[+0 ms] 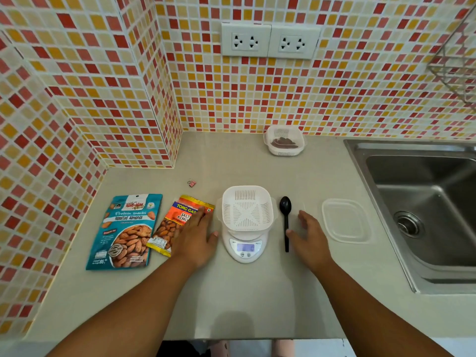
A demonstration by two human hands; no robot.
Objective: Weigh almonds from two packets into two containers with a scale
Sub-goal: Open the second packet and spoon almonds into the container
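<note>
A white digital scale (246, 249) stands mid-counter with its display lit. On it sits a white slotted container (246, 207) with nothing inside. A second white container (284, 139) with almonds in it stands by the back wall. A blue roasted-almonds packet (125, 231) lies flat at the left. Beside it lies an orange salted-almonds packet (177, 217). My left hand (197, 237) lies flat with straight fingers over the orange packet's right part. A black spoon (285, 220) lies right of the scale. My right hand (310, 237) hovers just right of the spoon, fingers relaxed, holding nothing.
A clear plastic lid (346, 220) lies on the counter right of my right hand. A steel sink (422, 202) fills the right side. A small pink binder clip (191, 183) lies behind the packets. Tiled walls close the back and left; a wire rack (456, 68) hangs upper right.
</note>
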